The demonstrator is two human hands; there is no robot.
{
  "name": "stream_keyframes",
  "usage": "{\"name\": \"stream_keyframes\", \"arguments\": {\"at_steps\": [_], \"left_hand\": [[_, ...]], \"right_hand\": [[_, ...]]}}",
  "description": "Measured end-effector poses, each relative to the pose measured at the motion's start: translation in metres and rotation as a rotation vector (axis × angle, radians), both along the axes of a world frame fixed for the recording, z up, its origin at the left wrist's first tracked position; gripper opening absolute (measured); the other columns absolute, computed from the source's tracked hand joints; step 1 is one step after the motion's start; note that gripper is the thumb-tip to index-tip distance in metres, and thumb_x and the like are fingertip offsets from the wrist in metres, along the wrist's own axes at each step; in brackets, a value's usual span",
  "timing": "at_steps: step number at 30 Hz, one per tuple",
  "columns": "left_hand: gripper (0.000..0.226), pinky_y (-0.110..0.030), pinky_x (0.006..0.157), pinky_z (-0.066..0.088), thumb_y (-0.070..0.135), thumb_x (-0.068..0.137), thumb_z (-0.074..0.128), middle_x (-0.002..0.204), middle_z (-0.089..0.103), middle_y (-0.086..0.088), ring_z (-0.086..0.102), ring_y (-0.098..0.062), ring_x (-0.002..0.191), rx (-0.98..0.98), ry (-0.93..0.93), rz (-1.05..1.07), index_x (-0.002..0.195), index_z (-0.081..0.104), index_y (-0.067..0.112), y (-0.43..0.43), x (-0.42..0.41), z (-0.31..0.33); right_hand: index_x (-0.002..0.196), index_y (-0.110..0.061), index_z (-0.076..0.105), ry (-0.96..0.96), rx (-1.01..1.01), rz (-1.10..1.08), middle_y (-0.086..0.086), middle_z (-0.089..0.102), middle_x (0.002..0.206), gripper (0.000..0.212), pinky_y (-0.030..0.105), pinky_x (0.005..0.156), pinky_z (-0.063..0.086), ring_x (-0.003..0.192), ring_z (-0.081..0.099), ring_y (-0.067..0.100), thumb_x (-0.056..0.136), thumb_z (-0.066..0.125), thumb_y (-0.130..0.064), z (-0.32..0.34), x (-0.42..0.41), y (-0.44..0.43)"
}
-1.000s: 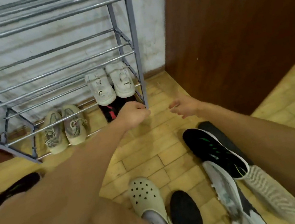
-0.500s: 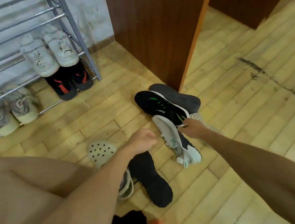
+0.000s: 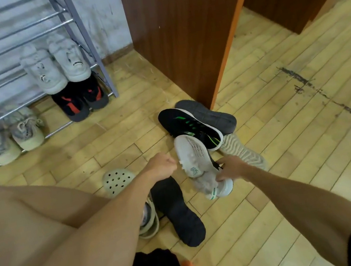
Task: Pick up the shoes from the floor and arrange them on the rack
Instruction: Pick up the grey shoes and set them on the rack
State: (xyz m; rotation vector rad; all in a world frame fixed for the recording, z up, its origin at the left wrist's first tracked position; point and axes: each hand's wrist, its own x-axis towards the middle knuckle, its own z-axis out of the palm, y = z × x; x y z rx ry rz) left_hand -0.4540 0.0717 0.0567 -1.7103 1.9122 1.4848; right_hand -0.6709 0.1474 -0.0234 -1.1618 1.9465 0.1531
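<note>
Grey shoe (image 3: 195, 164) gripped at its collar by right hand (image 3: 230, 169); left hand (image 3: 162, 166) curled shut, empty, just beside.

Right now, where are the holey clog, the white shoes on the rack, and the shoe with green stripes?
Holey clog (image 3: 117, 180), head view, toe.
White shoes (image 3: 56, 62), head view, between the pair's uppers.
Green-striped shoe (image 3: 188, 125), head view, side stripes.

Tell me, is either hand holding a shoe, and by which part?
The right hand grips the light grey sneaker near its heel opening. The left hand is a closed fist holding nothing visible.
</note>
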Motion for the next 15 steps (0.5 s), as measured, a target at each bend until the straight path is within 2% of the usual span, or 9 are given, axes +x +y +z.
{"name": "stream_keyframes", "arguments": {"at_steps": [2,4,6,7,10,12,14,15], "left_hand": [[0.008,-0.032,0.078,0.044,0.014,0.092,0.048,0.097,0.052,-0.004,0.056,-0.022,0.089,0.002,0.010,0.064,0.087,0.051,0.020,-0.003,0.000,0.004],[0.007,-0.035,0.082,0.049,0.016,0.093,0.047,0.099,0.055,-0.006,0.060,-0.025,0.097,0.009,0.021,0.131,0.091,0.054,0.017,-0.004,0.000,0.011],[0.022,-0.038,0.089,0.051,0.017,0.093,0.048,0.102,0.054,-0.006,0.061,-0.029,0.107,0.028,0.038,0.215,0.114,0.056,0.013,-0.005,0.002,0.017],[0.031,-0.039,0.091,0.052,0.019,0.093,0.051,0.103,0.053,-0.006,0.060,-0.030,0.109,0.042,0.048,0.267,0.123,0.053,0.011,-0.005,0.004,0.020],[0.049,-0.037,0.085,0.051,0.027,0.088,0.063,0.119,0.057,-0.010,0.057,-0.029,0.112,0.140,0.153,0.430,0.131,0.049,0.009,-0.011,0.013,0.026],[0.058,-0.040,0.090,0.050,0.033,0.082,0.072,0.129,0.059,-0.010,0.057,-0.029,0.115,0.238,0.289,0.512,0.132,0.050,0.012,-0.017,0.017,0.031],[0.055,-0.042,0.094,0.051,0.034,0.076,0.078,0.121,0.065,-0.005,0.061,-0.024,0.110,0.276,0.400,0.512,0.124,0.056,0.017,-0.022,0.021,0.039],[0.049,-0.039,0.090,0.053,0.031,0.075,0.079,0.113,0.068,-0.001,0.063,-0.019,0.104,0.255,0.426,0.490,0.118,0.058,0.019,-0.024,0.023,0.044]], "right_hand": [[0.128,-0.017,0.062,-0.124,-0.035,-0.076,-0.002,0.062,0.091,0.057,0.029,0.075,0.054,0.088,0.058,0.017,0.073,0.074,-0.022,0.006,0.002,-0.007],[0.134,-0.013,0.058,-0.323,-0.076,-0.217,-0.001,0.065,0.088,0.062,0.029,0.066,0.056,0.085,0.063,0.017,0.074,0.076,-0.013,0.015,0.009,-0.016],[0.138,-0.008,0.052,-0.499,-0.121,-0.314,0.007,0.069,0.106,0.065,0.031,0.068,0.059,0.093,0.067,0.021,0.077,0.076,-0.007,0.025,0.018,-0.027],[0.135,-0.006,0.054,-0.568,-0.141,-0.336,0.009,0.069,0.112,0.059,0.034,0.072,0.060,0.097,0.067,0.023,0.079,0.074,-0.004,0.030,0.022,-0.033],[0.127,-0.002,0.061,-0.748,-0.183,-0.369,0.011,0.071,0.114,0.044,0.038,0.079,0.059,0.100,0.068,0.026,0.083,0.068,-0.001,0.049,0.036,-0.051],[0.126,-0.005,0.062,-0.827,-0.195,-0.343,0.010,0.072,0.114,0.041,0.037,0.082,0.059,0.102,0.068,0.025,0.086,0.066,-0.002,0.063,0.043,-0.062],[0.126,-0.010,0.062,-0.869,-0.204,-0.309,0.008,0.071,0.115,0.038,0.035,0.084,0.058,0.103,0.069,0.023,0.088,0.064,-0.005,0.078,0.048,-0.071],[0.126,-0.011,0.062,-0.889,-0.209,-0.294,0.007,0.071,0.117,0.037,0.038,0.088,0.057,0.105,0.068,0.024,0.089,0.063,-0.006,0.085,0.049,-0.075]]}}
